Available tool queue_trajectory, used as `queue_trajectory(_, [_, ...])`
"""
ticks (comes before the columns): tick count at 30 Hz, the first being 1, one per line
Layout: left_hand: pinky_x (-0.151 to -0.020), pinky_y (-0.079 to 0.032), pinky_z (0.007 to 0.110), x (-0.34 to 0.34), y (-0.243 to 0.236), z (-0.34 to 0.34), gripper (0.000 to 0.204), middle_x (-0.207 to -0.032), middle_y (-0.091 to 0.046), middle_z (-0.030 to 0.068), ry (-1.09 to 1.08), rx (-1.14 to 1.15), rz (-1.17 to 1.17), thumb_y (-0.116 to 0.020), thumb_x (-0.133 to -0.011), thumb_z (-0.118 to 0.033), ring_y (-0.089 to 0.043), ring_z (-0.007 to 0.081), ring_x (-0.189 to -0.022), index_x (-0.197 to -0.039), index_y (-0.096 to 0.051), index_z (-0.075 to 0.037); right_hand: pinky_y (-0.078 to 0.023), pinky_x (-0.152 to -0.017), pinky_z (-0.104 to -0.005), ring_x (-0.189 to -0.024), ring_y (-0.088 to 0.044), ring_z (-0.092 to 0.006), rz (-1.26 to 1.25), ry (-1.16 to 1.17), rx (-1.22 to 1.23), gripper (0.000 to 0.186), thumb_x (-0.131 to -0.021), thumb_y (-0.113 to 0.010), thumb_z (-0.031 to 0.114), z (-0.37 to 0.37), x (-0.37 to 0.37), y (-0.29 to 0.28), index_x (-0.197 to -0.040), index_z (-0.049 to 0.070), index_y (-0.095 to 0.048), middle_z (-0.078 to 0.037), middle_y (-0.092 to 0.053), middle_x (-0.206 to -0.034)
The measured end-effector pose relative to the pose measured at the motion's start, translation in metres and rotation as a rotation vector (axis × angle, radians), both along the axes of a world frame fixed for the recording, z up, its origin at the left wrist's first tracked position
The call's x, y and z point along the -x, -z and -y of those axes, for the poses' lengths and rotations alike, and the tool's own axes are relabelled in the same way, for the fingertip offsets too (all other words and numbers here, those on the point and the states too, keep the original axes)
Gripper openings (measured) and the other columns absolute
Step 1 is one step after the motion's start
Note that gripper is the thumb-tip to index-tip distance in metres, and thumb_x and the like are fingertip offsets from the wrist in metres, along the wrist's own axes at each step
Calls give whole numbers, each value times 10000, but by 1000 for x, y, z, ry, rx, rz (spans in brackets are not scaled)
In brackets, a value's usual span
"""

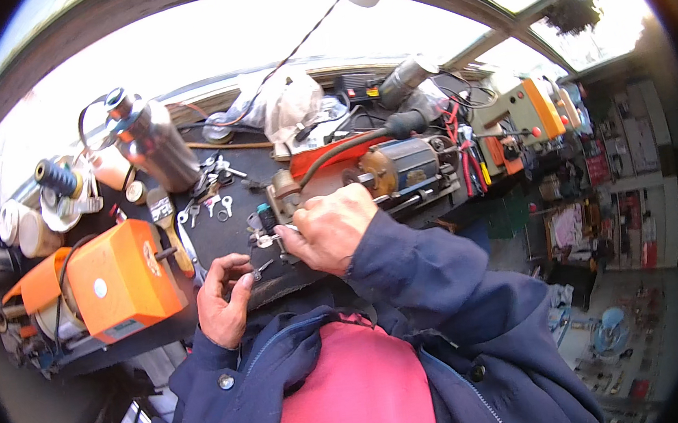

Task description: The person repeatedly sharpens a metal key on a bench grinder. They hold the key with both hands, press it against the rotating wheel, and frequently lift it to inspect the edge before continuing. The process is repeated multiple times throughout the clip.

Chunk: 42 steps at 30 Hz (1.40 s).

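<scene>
My right hand (332, 227) is closed at the left end of a bench machine with a rounded motor (412, 165). What its fingers grip is hidden beneath them; a bit of silver metal shows by the thumb. My left hand (225, 302) is at the bench's front edge, fingers curled and thumb apart, with nothing seen between them. A small key (263, 268) is just beyond the left thumb tip. Between the hands and the machine are more small keys (263, 240) and a teal-topped piece (265, 212). Loose keys (221, 172) are scattered farther back on the dark bench top (231, 232).
An orange machine (121, 280) stands at left beside a flat brush (163, 210). Behind it are a steel bottle (154, 143) and thread spool (58, 177). A bent hose (341, 150) arches over the motor machine. Pliers (482, 167) and another orange-and-grey machine (537, 111) are at right.
</scene>
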<state>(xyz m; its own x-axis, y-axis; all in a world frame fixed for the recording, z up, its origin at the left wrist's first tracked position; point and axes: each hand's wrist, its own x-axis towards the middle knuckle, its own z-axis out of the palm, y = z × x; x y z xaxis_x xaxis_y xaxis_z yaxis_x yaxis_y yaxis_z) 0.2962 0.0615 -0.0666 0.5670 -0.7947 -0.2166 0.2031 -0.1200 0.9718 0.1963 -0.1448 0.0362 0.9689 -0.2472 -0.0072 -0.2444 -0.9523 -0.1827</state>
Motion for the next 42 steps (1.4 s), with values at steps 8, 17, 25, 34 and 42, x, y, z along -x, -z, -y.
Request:
queue_trajectory(8, [-802, -475, 246, 30, -9, 14, 242, -929, -640, 18, 293, -69, -61, -603, -969, -85, -576, 83, -858, -1201, -619, -20, -487, -553, -440, -625, -651, -337, 164, 290, -191, 390, -916, -669, 368, -14, 37, -7, -708, 41, -627, -147, -631, -672])
queue_trajectory(17, [-848, -486, 300, 70, -5, 56, 689, -1204, -565, 130, 390, 49, -432, -532, -1038, -218, -586, 142, -903, -1601, -148, -115, -295, -406, -245, -416, -379, -85, 305, 906, -1765, 604, -1006, -503, 537, 12, 94, 19, -707, 27, -622, -1, -468, -540])
queue_trajectory(25, [-689, -564, 394, 97, -5, 103, 671, -999, -635, 151, 51, 206, -754, -494, -1038, -277, -678, 295, -832, -1595, -145, -146, -261, -367, -254, -367, -313, -102, 14, 931, -2145, 739, -941, -473, 690, 41, 76, 29, -649, 25, -610, -1, -401, -493])
queue_trajectory(34, [-593, -533, 334, 96, -3, 138, 422, -680, -500, 62, -98, 237, -975, -422, -1065, -242, -590, 209, -604, -1463, -353, -119, -258, -350, -228, -349, -307, -77, -233, 932, -2174, 767, -903, -482, 750, 57, 73, 22, -620, 46, -587, -27, -452, -508])
queue_trajectory(42, [-556, -463, 298, 97, 9, 141, 269, -699, -549, 71, -157, 237, -994, -449, -1064, -235, -531, 171, -570, -1253, -529, -61, -238, -324, -233, -332, -296, -70, -243, 981, -2147, 534, -950, -544, 487, 59, 68, 18, -642, 51, -560, 8, -400, -471])
